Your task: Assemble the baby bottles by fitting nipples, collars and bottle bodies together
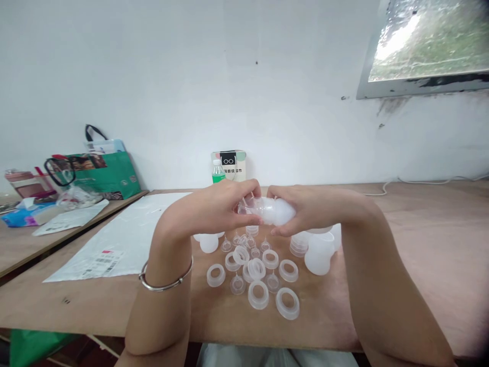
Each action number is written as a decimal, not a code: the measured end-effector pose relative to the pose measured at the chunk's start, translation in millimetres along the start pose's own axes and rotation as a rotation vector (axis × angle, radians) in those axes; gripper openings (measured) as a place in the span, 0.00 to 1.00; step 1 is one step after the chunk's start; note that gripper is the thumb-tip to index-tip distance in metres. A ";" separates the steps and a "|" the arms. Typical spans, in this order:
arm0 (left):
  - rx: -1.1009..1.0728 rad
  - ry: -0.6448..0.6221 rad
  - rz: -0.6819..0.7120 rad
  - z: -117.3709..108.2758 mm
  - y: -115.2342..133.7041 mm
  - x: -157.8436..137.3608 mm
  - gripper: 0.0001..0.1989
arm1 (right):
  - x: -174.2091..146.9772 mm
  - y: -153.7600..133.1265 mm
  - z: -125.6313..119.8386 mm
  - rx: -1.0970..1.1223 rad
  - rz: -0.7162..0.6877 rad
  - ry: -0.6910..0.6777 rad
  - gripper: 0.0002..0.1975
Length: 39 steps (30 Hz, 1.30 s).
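Both hands are gripping one translucent bottle (273, 210) above the tabletop (420, 244): the left hand (214, 209) is pinching its clear neck end, the right hand (309, 206) is wrapping its milky body. Directly beneath are lying scattered plastic rings (258, 294), with stacked cups (319, 252) just right. A plastic mailer (114, 239) is lying left, a green bag (101, 176) beyond.

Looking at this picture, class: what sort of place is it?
Probably a small home workshop: a plain wooden table against a bare wall, many translucent rings laid out, and both hands fitting a translucent bottle.
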<state>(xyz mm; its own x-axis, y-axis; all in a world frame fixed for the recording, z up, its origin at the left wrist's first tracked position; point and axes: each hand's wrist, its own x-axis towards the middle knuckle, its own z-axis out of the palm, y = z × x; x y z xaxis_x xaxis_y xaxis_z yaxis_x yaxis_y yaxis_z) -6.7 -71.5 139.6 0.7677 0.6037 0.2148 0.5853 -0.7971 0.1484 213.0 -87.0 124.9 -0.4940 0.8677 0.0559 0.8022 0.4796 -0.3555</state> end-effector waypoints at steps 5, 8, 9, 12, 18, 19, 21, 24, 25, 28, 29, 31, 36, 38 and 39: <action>0.006 0.011 0.027 0.5 -1.3 0.7 0.16 | 1.6 0.0 1.1 -0.025 -0.009 -0.005 0.24; -0.002 0.011 0.044 -1.2 -2.2 1.1 0.16 | 0.6 -1.1 0.5 -0.025 -0.012 -0.004 0.24; -0.007 0.020 0.051 -2.1 -2.7 1.4 0.15 | 0.2 -2.1 0.1 -0.020 -0.005 0.001 0.23; -0.034 0.068 0.086 -4.9 -5.3 2.1 0.15 | 0.0 -6.7 -1.4 0.026 0.009 0.026 0.24; -0.068 0.123 0.106 -8.3 -12.6 2.6 0.17 | 5.9 -11.6 -0.9 0.112 -0.029 0.049 0.26; -0.075 0.129 0.103 -8.5 -13.2 2.6 0.17 | 7.1 -10.8 -0.6 0.115 -0.030 0.053 0.26; -0.088 0.135 0.085 -8.7 -13.7 2.3 0.17 | 8.4 -9.3 -0.2 0.134 -0.033 0.053 0.26; -0.133 0.162 0.061 -8.0 -12.5 2.6 0.17 | 8.4 -9.5 -0.5 0.168 -0.022 0.076 0.26; -0.168 0.193 0.061 -7.0 -11.6 3.6 0.17 | 8.5 -10.4 -0.5 0.180 -0.016 0.110 0.26; -0.315 0.359 0.064 -0.8 -7.7 11.5 0.17 | 11.1 -13.0 1.1 0.238 -0.032 0.294 0.26; -0.357 0.427 0.060 2.2 -6.6 15.7 0.17 | 13.2 -13.1 2.3 0.268 -0.054 0.360 0.27; -0.408 0.536 0.040 8.8 -6.0 25.4 0.19 | 18.8 -11.5 5.7 0.331 -0.103 0.447 0.29; -0.414 0.584 0.021 20.3 -19.6 44.1 0.20 | 33.3 0.2 14.0 0.358 -0.062 0.378 0.37; -0.376 0.617 -0.008 23.0 -31.4 48.5 0.21 | 36.7 5.4 15.7 0.328 -0.022 0.355 0.41; -0.346 0.643 -0.042 24.7 -38.3 50.8 0.22 | 37.8 8.0 16.2 0.312 -0.007 0.359 0.42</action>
<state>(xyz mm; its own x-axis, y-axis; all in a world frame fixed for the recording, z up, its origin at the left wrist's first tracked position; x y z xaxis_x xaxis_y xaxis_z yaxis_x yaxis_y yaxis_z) 16.3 -10.0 121.0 0.3790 0.5926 0.7108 0.4132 -0.7956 0.4430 195.3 -52.5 109.1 -0.3079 0.8814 0.3583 0.6330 0.4709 -0.6145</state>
